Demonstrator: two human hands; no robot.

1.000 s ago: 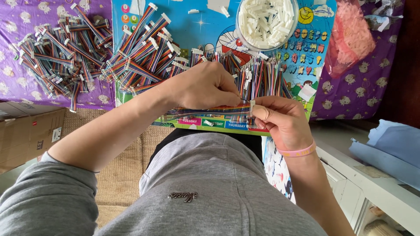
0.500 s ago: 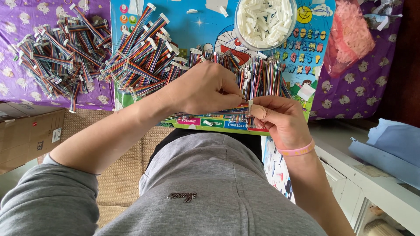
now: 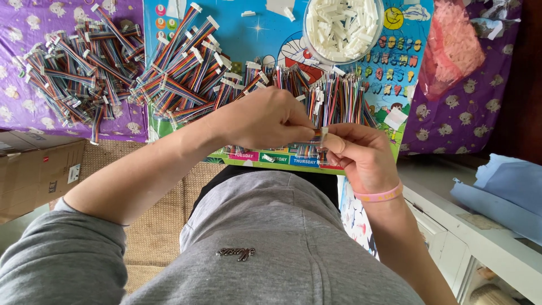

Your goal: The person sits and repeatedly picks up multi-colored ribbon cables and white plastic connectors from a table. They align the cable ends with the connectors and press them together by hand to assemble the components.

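Little has shifted since half a second ago: both hands remain together at the centre of the head view, the pinch only slightly tighter.

Head view. Left hand (image 3: 265, 118) is curled narrow, thumb and fingers closed on the ribbon cable (image 3: 316, 134), a short multicoloured strip lying crosswise between the two hands. Right hand (image 3: 361, 155), at 3 o'clock of the left, is also closed to a narrow pinch, holding the small white connector (image 3: 324, 137) at the cable's end; a pink wristband (image 3: 379, 196) circles that wrist. The two hands touch at the fingertips.

Behind the hands, at 12 o'clock, one row of loose cables (image 3: 333, 99) lies on the blue picture board (image 3: 254, 34). At 11 o'clock sits a second heap, the finished cables (image 3: 186, 68) with white ends; at 10 o'clock a third heap, the far pile (image 3: 73, 79), rests on the purple cloth (image 3: 22, 107). Too tangled to count singly: three groups in all.

One round bowl (image 3: 343, 25) of white housings stands at 1 o'clock, near the board's far edge. One pink bag (image 3: 451, 48) lies at 2 o'clock.

Open room: a narrow strip of the board's near edge below the hands; a cardboard box (image 3: 34, 169) closes the 9 o'clock side, a white cabinet (image 3: 480, 237) the 4 o'clock side.
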